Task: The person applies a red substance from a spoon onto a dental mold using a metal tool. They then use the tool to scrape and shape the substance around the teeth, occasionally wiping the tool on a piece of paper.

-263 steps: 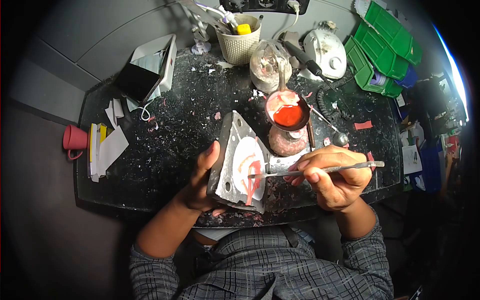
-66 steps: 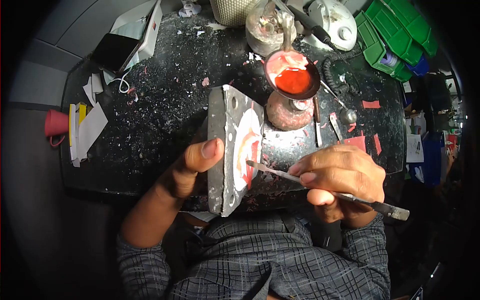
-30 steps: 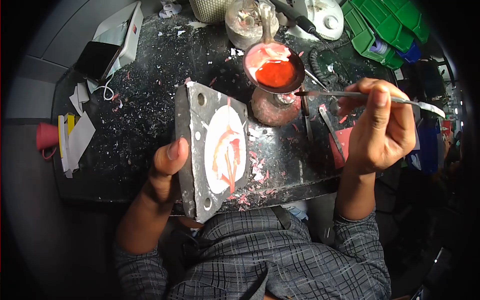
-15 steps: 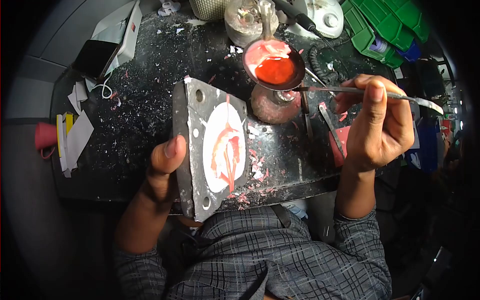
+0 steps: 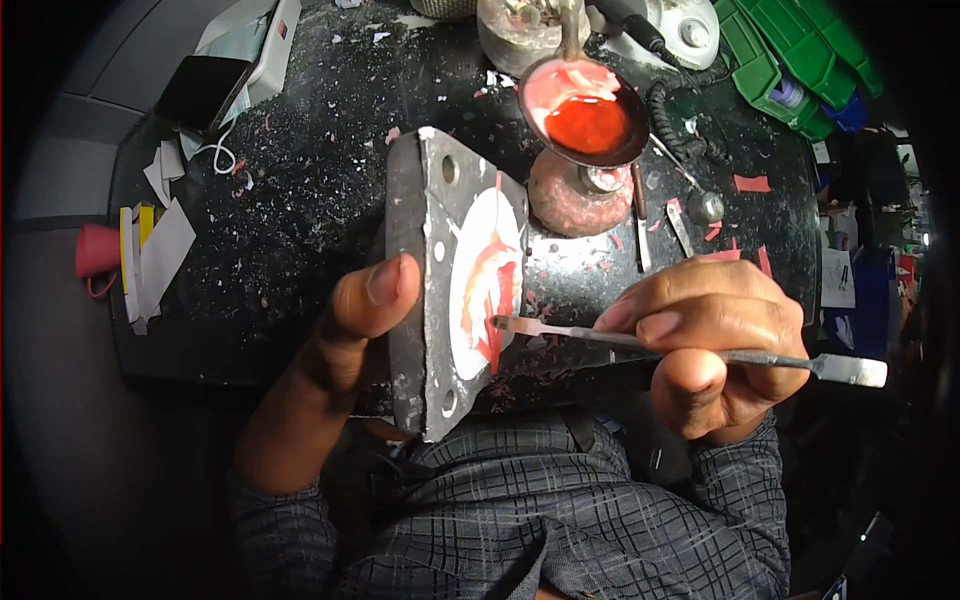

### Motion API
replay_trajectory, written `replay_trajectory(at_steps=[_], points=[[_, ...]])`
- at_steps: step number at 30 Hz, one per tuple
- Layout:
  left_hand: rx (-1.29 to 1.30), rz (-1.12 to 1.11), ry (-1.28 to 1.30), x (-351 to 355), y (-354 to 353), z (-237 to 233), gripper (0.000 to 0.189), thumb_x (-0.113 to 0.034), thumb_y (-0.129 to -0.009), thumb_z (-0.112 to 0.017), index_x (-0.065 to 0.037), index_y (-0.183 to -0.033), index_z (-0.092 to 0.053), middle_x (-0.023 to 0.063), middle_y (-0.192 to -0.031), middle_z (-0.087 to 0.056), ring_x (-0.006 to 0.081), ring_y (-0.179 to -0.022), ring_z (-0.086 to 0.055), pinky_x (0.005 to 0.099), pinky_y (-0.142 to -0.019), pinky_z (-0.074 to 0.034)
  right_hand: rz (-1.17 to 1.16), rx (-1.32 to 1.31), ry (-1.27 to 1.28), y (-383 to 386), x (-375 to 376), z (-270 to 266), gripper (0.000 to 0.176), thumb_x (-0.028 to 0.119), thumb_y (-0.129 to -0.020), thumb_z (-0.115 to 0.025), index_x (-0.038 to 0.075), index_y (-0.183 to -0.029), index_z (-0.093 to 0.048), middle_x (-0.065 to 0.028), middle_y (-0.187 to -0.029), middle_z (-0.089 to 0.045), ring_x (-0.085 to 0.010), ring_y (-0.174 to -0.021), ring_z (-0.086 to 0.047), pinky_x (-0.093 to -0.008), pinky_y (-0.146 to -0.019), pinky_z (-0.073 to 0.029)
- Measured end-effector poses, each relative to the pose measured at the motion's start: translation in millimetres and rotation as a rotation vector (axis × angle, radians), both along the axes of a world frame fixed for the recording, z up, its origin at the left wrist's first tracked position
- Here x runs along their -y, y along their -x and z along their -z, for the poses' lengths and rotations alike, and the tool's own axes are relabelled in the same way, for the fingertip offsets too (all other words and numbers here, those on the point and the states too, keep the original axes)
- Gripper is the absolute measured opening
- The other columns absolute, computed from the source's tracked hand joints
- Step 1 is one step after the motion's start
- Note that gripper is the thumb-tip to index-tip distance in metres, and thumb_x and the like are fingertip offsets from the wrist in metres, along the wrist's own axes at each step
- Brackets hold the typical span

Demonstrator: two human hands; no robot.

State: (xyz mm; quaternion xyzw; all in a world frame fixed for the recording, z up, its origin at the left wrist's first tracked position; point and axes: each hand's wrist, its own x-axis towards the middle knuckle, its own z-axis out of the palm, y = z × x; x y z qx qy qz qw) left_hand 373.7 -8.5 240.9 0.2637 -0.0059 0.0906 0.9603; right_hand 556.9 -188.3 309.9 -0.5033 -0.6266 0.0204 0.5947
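My left hand point(image 5: 372, 300) grips a grey metal dental flask half point(image 5: 407, 230) at its left side, tilted up, thumb on the near edge and the other fingers hidden behind. White plaster point(image 5: 468, 260) fills its middle, with pink-red wax point(image 5: 506, 285) over the arch shape on it. Pinched between thumb and fingers of my right hand point(image 5: 735, 335) is a wax spatula point(image 5: 590, 335). Its left tip lies right at the wax; the broad end sticks out to the right. Beyond the flask, a ladle point(image 5: 637, 105) contains melted red wax point(image 5: 588, 125) and softer pink wax.
A pink-stained round burner point(image 5: 575, 205) stands below the ladle. Hand tools point(image 5: 642, 230) and wax scraps point(image 5: 752, 184) lie to its right. Green bins point(image 5: 750, 65) stand back right, a phone point(image 5: 203, 93) and white tray back left. A red cup point(image 5: 95, 250) sits at the left edge.
My right hand has brought the spatula from the ladle down and left to the wax on the flask. The view has shifted slightly; my left hand keeps its hold.
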Motion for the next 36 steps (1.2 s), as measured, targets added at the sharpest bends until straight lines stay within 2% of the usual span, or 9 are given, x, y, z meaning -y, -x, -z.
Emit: replay_trajectory(at_steps=[5, 13, 28, 36], points=[[0.004, -0.011, 0.018, -1, 0, 3, 0.082, -0.053, -0.097, -0.058, 0.003, -0.151, -0.033, 0.0193, -0.149, -0.046, 0.0283, -0.134, -0.051, 0.0452, -0.111, -0.042, 0.021, 0.019, -0.041, 0, -3, 5, 0.035, 0.022, -0.098, -0.063, -0.008, -0.081, -0.062, -0.0186, -0.069, -0.065, -0.0250, -0.054, -0.069, -0.0322, -0.045, -0.059], [0.012, -0.046, 0.031, -6, 9, 5, 0.083, -0.054, -0.098, -0.057, 0.003, -0.152, -0.032, 0.0192, -0.150, -0.046, 0.0282, -0.135, -0.050, 0.0454, -0.112, -0.041, -0.079, 0.025, -0.022, -4, -2, 3, 0.033, 0.020, -0.097, -0.062, -0.010, -0.082, -0.061, -0.0192, -0.072, -0.065, -0.0257, -0.056, -0.070, -0.0334, -0.048, -0.061], [0.025, -0.040, 0.041, -3, 2, 7, 0.084, -0.055, -0.098, -0.056, 0.003, -0.153, -0.030, 0.0191, -0.152, -0.044, 0.0282, -0.137, -0.048, 0.0459, -0.113, -0.040, -0.107, 0.038, 0.045, -3, 2, -2, 0.037, 0.024, -0.100, -0.064, -0.009, -0.085, -0.061, -0.0203, -0.077, -0.065, -0.0261, -0.059, -0.071, -0.0325, -0.051, -0.062], [0.018, -0.051, 0.047, -2, 5, 5, 0.085, -0.056, -0.098, -0.056, 0.003, -0.153, -0.029, 0.0190, -0.153, -0.043, 0.0282, -0.138, -0.048, 0.0461, -0.114, -0.039, -0.122, 0.044, 0.050, -4, 3, -3, 0.034, 0.021, -0.099, -0.063, -0.010, -0.088, -0.061, -0.0203, -0.077, -0.065, -0.0266, -0.060, -0.071, -0.0323, -0.051, -0.062]])
